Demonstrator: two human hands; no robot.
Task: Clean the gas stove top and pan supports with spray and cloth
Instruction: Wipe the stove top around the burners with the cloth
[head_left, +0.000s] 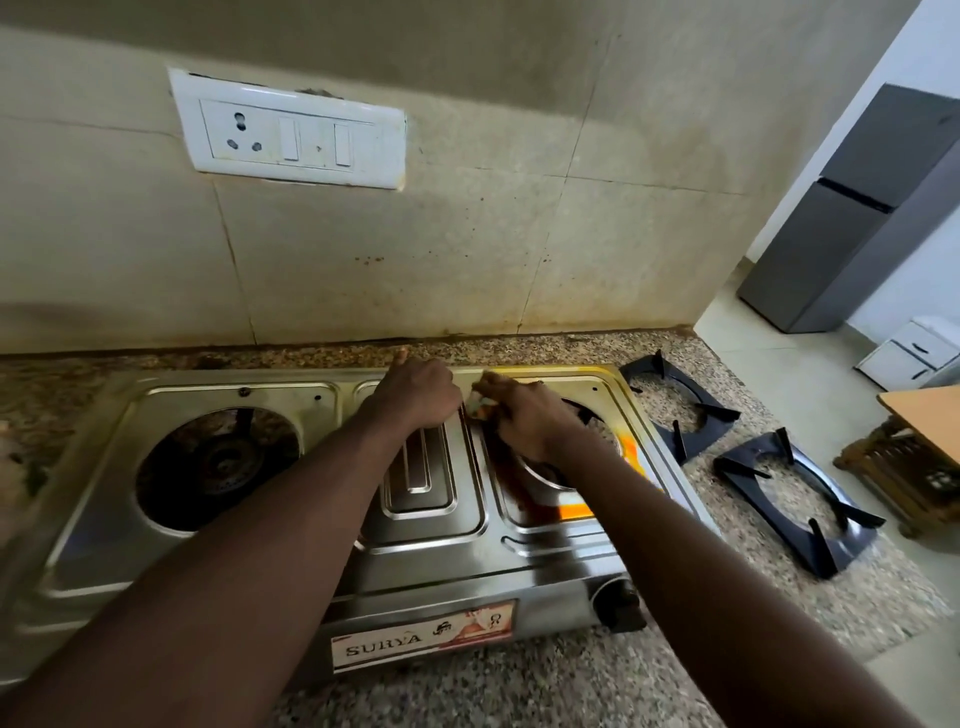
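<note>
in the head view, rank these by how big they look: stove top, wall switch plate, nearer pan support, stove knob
1. stove top
2. wall switch plate
3. nearer pan support
4. stove knob

The plate and the support look close in size, and the wide-angle lens makes that pair unsure.

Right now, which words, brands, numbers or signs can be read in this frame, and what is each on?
"SURYA": on the sticker on the front panel of the stove.
Symbols and small print to the right of it on the same sticker: too blurred to read.
Switch plate on the wall: no lettering visible.
</note>
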